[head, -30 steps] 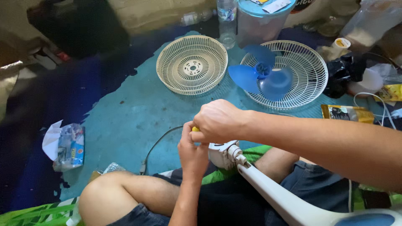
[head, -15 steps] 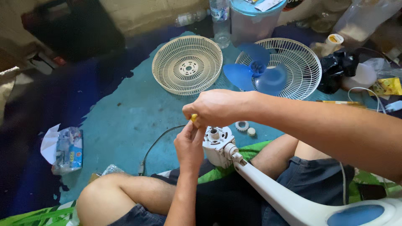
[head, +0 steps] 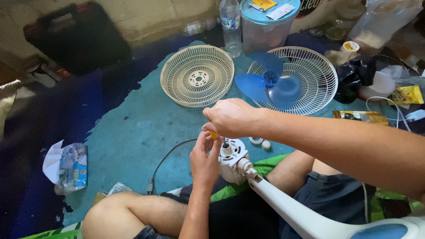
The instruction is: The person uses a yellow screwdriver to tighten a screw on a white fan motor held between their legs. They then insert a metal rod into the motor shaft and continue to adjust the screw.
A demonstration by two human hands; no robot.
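Nearest: bare knees, dark shorts, and a white fan stand [head: 292, 208] slanting across the lap. At its upper end, the motor [head: 232, 159], braced from the left by the left hand [head: 204, 159], fingers curled against the housing. Just above, the right hand [head: 230, 117] closed around a yellow-handled screwdriver [head: 214, 135], tip probably on the motor top, though hidden by the fist. Just right of the motor, a small gear ring [head: 256, 140] and white cap [head: 266, 144] on the teal floor [head: 133, 132]. Leftward, a cord [head: 170, 155] and tissue packet [head: 71, 167]. Farther out, an empty grille [head: 197, 75], then a second grille [head: 310, 75] carrying the blue blade [head: 265, 84]. Beyond, a bottle [head: 230, 26] and tub [head: 270, 24].
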